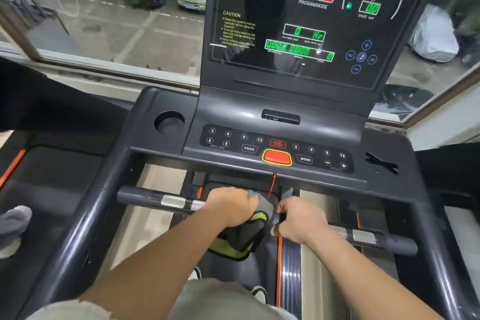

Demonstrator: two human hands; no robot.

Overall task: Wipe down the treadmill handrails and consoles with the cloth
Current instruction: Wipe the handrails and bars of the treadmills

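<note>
One red cord (pixel 272 186) near cloth (pixel 244 239), wrench (pixel 381 162) beyond

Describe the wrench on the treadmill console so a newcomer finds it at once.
Find the treadmill's lit console, then drop to the button strip below it. Follow the strip right, past the plus key, onto the flat side shelf, where the wrench lies. It is flat, black, open-ended and loose, unlike the moulded round cup holder on the left side.
</note>
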